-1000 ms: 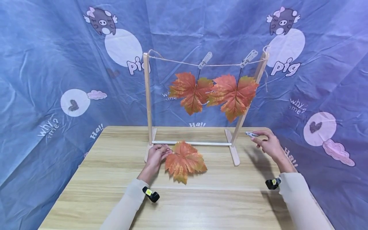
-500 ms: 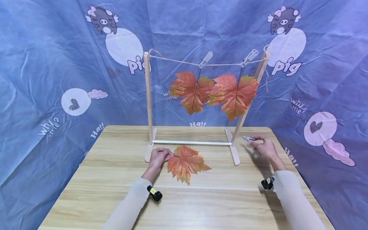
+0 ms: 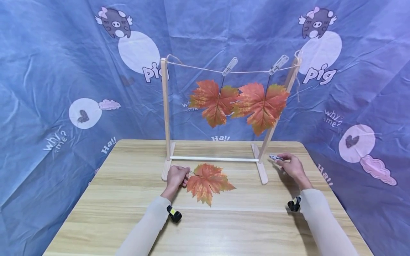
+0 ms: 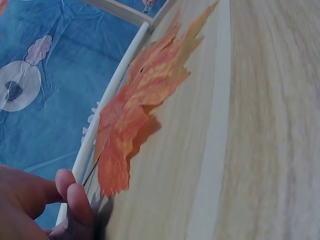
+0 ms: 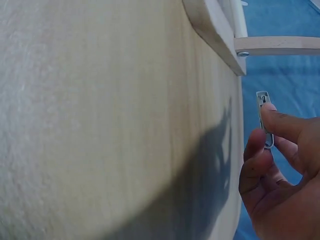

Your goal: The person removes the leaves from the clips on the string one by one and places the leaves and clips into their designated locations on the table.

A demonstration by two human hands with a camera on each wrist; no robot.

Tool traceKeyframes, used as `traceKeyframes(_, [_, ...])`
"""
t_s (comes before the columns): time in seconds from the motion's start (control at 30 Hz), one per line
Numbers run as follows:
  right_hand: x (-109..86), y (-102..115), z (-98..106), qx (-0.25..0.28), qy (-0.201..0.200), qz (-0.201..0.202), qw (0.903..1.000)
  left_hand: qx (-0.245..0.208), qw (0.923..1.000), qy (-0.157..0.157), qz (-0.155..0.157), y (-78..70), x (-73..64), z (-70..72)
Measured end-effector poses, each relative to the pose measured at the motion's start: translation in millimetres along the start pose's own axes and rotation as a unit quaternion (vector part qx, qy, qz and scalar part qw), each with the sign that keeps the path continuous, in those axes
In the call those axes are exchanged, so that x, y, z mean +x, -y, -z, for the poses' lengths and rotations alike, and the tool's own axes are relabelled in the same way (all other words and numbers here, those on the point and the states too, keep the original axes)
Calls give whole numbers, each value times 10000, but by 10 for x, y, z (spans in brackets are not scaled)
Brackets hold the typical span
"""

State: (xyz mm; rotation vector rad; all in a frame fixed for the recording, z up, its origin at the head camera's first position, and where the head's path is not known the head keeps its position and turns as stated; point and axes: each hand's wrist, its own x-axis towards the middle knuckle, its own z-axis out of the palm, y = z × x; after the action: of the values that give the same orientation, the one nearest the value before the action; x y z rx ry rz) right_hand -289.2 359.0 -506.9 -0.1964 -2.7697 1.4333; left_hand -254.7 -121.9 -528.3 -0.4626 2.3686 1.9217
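An orange-red maple leaf (image 3: 209, 183) is just above or on the table in front of the rack; I cannot tell which. My left hand (image 3: 176, 177) pinches its thin dark stem (image 4: 90, 174) between thumb and finger. To the right of the rack, my right hand (image 3: 292, 167) holds a pale clothespin (image 3: 276, 157) by thumb and fingertips, above the table; the right wrist view shows the clothespin (image 5: 265, 120) from the side. Two similar leaves, a left one (image 3: 215, 103) and a right one (image 3: 261, 106), hang by their stems from clothespins on the string (image 3: 201, 68).
The wooden rack (image 3: 166, 110) stands toward the back of the table (image 3: 224, 231), with flat feet and a white crossbar (image 3: 214, 159) low between its posts. A blue printed cloth (image 3: 205, 28) hangs behind and at both sides.
My left hand has shifted slightly right with the leaf, which has turned a little. My right hand has come down and left toward the rack, still holding the clothespin.
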Motion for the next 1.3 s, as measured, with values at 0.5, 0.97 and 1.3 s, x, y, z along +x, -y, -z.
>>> traceKeyframes(0.5, [23, -149, -82, -279, -287, -41, 9992, 149, 9995, 270, 59, 37, 21, 27])
traceKeyframes(0.97, [60, -181, -74, -223, -125, -195, 9995, 44, 9997, 239, 23, 32, 6, 50])
traceKeyframes(1.3, [60, -91, -64, -417, -478, -189, 9978, -229, 9990, 372, -3, 43, 30, 59])
